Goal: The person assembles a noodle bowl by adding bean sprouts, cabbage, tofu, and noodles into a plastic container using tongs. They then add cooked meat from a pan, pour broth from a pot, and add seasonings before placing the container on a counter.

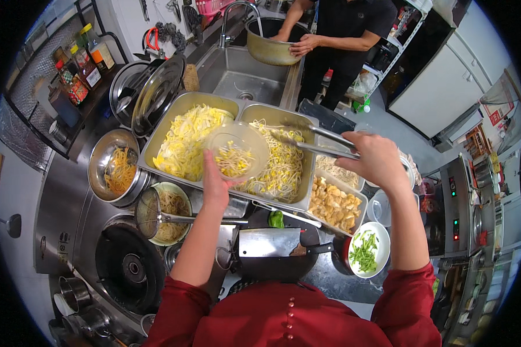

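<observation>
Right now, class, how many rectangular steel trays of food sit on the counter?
4: cabbage tray at left, bean sprout tray beside it, pale shreds tray behind the right hand, tofu tray nearest. More may be hidden.

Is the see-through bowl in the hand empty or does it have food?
It has food: bean sprouts lie in the clear bowl held by the left hand.

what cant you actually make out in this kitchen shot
- Tips of the metal tongs in the right hand, head view: blurred over the tray of bean sprouts, so any grip on sprouts is unclear.
- Left hand fingers: hidden behind the clear plastic bowl.
- Inside of the co-worker's pot at the sink: too small.
</observation>
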### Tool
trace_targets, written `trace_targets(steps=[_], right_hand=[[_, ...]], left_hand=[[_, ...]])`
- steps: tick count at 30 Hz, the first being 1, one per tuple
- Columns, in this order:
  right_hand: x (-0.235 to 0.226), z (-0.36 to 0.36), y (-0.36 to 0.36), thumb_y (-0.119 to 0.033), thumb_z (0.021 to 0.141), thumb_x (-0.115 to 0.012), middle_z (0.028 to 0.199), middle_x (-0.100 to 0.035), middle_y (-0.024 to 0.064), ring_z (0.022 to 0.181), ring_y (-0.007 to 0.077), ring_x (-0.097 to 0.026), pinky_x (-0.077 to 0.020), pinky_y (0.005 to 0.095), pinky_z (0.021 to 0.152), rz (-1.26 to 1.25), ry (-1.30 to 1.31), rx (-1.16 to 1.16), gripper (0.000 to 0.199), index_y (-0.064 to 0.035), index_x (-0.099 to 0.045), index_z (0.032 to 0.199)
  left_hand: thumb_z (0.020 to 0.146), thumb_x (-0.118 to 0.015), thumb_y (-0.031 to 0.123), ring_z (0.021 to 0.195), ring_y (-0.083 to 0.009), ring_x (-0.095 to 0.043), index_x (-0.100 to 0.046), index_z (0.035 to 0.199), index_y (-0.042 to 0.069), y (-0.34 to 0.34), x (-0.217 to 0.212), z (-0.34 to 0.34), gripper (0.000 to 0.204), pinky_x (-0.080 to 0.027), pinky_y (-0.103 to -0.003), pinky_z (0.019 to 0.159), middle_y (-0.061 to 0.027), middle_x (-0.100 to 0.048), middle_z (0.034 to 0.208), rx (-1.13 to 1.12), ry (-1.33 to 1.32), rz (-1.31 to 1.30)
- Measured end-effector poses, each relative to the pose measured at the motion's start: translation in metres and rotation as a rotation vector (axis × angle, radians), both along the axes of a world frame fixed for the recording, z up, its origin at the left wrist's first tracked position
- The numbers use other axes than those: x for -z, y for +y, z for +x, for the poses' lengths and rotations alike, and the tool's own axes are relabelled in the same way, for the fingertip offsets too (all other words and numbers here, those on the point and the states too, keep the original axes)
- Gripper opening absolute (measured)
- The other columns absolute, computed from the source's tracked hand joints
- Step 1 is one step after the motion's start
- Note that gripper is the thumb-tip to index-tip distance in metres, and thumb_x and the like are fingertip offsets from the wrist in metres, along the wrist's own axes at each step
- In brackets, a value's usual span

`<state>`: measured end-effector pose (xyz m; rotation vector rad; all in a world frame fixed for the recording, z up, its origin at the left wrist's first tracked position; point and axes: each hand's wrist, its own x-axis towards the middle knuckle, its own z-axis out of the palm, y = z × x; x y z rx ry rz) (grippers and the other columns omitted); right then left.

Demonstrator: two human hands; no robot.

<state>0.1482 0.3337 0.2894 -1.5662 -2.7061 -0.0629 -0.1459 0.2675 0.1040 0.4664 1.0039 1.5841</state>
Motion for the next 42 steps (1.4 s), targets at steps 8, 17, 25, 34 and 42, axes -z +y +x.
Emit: trace_targets(steps=[8, 17, 25, 34, 42], right_hand=[[0.096, -0.016, 0.009, -0.044, 0.079, -0.077, 0.087, -0.073, 0.0109, 0.085, 0.0296, -0.072, -0.0570, 0.0403, 0.076, -0.134, -0.306, -0.049, 0.038, -0.0093, -0.073, 0.094], [0.006, 0.054, -0.036, -0.022, 0.075, -0.081, 0.083, -0.070, 0.0196, 0.072, 0.0276, -0.070, -0.0536, 0.0346, 0.069, -0.058, 0.296, 0.068, 0.043, 0.0004, -0.070, 0.110], [-0.026, 0.062, -0.055, -0.022, 0.082, -0.080, 0.086, -0.070, 0.0072, 0.078, 0.0097, -0.061, -0.0519, 0.0278, 0.071, -0.094, 0.688, 0.046, 0.045, 0.0057, -0.067, 0.116], [0.025, 0.016, -0.038, -0.033, 0.082, -0.078, 0.090, -0.071, 0.0181, 0.075, 0.0286, -0.069, -0.0533, 0.0340, 0.071, -0.089, 0.382, -0.028, 0.054, -0.0050, -0.064, 0.125], [0.006, 0.027, -0.040, -0.025, 0.079, -0.080, 0.092, -0.071, 0.0163, 0.080, 0.0261, -0.070, -0.0545, 0.0351, 0.074, -0.105, 0.552, -0.025, 0.053, -0.0015, -0.064, 0.124]], left_hand=[[0.100, -0.032, 0.066, 0.136, -0.0326, -0.046, -0.019, 0.158, 0.015, -0.016, 0.005, -0.026, 0.079, -0.048, -0.056, 0.103, -0.0141, -0.037, 0.154, -0.134, 0.017, 0.058], [0.103, -0.038, 0.053, 0.140, -0.0280, -0.042, -0.030, 0.155, 0.013, -0.012, 0.026, -0.025, 0.066, -0.040, -0.048, 0.110, -0.0110, -0.038, 0.155, -0.146, -0.065, 0.167], [0.104, -0.039, 0.052, 0.135, -0.0304, -0.047, -0.029, 0.149, 0.017, 0.006, 0.021, 0.013, 0.058, -0.049, -0.056, 0.101, -0.0113, -0.041, 0.148, 0.031, -0.142, 0.120], [0.103, -0.033, 0.059, 0.136, -0.0358, -0.046, -0.027, 0.154, 0.013, 0.008, 0.008, 0.036, 0.069, -0.045, -0.064, 0.102, -0.0136, -0.041, 0.152, 0.080, -0.155, 0.077], [0.102, -0.029, 0.061, 0.132, -0.0318, -0.051, -0.032, 0.152, 0.015, -0.005, 0.012, 0.009, 0.068, -0.053, -0.059, 0.094, -0.0119, -0.047, 0.147, 0.093, -0.136, 0.012]])
